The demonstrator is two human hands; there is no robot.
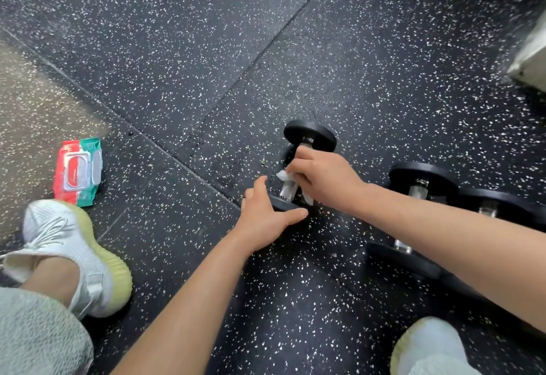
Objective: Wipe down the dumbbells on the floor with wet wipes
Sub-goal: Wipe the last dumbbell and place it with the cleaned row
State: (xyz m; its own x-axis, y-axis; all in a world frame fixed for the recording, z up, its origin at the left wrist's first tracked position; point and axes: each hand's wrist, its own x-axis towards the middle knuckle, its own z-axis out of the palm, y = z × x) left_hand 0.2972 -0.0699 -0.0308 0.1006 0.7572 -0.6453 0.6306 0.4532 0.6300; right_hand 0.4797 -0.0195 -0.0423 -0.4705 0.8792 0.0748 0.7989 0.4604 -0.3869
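A black rubber gym floor (206, 64) flecked with white fills the view, its tile seams running diagonally; a paler, tan-tinged patch of flooring (32, 114) lies at the far left; a pale block (531, 58), cut off by the frame, sits at the far right edge. Two white knit sneakers with yellowish soles frame the near edge, the left shoe (74, 256) at near left, the right shoe (428, 348) at near right. Three black dumbbells with chrome handles lie on the floor right of centre; the middle dumbbell (419, 179) and the right dumbbell (499, 200) are partly hidden behind the right forearm; the left dumbbell (310, 135) is the one being handled. The left hand (266, 218) rests spread open against that dumbbell's near head, thumb and fingers bracing its rim. The right hand (322, 176) is closed around the chrome handle with a white wet wipe (285, 176) pressed under its fingers. A red, white and green wet wipes pack (78, 172), lid shut, lies on the floor at left, just beyond the left shoe.
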